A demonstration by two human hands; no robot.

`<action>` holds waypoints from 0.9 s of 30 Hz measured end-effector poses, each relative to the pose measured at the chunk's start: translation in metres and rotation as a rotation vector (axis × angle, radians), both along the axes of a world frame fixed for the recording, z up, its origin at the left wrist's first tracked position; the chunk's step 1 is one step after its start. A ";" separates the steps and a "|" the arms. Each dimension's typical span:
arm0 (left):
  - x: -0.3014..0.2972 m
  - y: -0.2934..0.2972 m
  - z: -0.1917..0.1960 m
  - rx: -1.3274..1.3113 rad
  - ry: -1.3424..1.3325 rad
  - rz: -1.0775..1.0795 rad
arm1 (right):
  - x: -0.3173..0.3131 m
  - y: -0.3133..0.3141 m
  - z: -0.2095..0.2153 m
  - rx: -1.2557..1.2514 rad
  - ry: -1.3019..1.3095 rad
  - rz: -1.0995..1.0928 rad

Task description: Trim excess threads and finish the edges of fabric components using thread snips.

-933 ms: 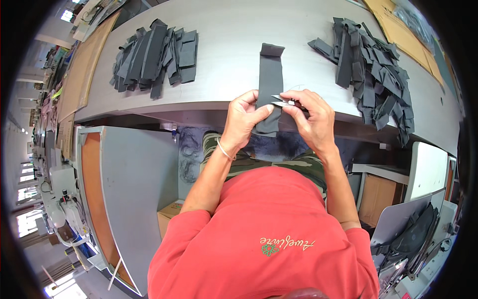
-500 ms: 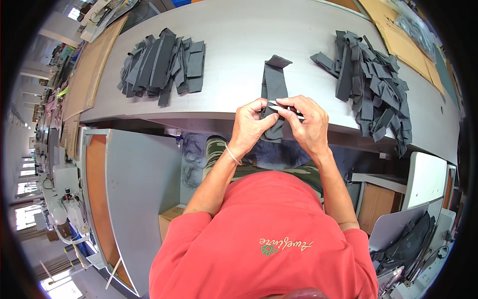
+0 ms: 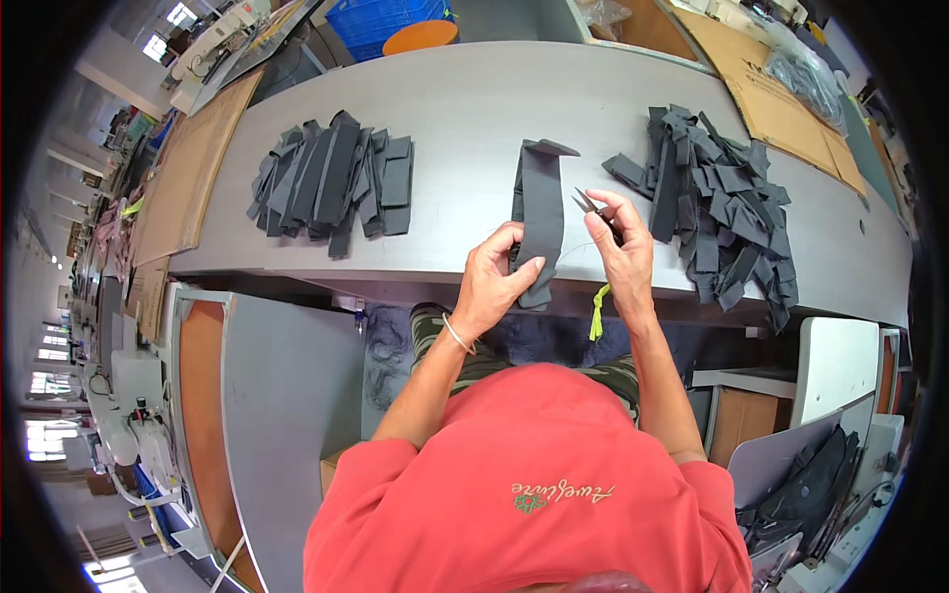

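Observation:
My left hand (image 3: pixel 497 279) pinches a dark grey fabric strip (image 3: pixel 542 206) between thumb and fingers. The strip stands lengthwise away from me over the table's near edge, its far end folded over to the right. To its right, my right hand (image 3: pixel 625 247) is closed round a small pair of thread snips (image 3: pixel 587 202), whose pointed blades are apart and aim up and left. A yellow-green ribbon (image 3: pixel 599 311) dangles below the right hand. The snips do not touch the strip.
Dark grey strips lie in a pile (image 3: pixel 336 183) on the left of the grey table (image 3: pixel 465 109), and a looser heap (image 3: pixel 727 203) spills over its near edge at right. Flattened cardboard (image 3: pixel 781 114) flanks the table. A blue crate (image 3: pixel 386 25) stands beyond the far edge.
My right hand has drawn the snips away from the strip, to the right. The strip now shows flatter in my left hand. The whole view has shifted, showing more beyond the table.

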State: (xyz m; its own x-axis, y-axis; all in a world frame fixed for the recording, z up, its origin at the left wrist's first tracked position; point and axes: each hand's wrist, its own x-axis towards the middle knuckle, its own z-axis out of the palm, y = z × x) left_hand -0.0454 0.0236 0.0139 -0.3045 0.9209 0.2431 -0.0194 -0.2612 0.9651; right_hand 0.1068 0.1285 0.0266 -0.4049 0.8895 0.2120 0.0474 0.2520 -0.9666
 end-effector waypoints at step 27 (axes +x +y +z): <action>-0.017 0.041 -0.006 -0.332 -0.214 -0.141 | 0.000 -0.015 -0.018 -0.431 0.168 0.248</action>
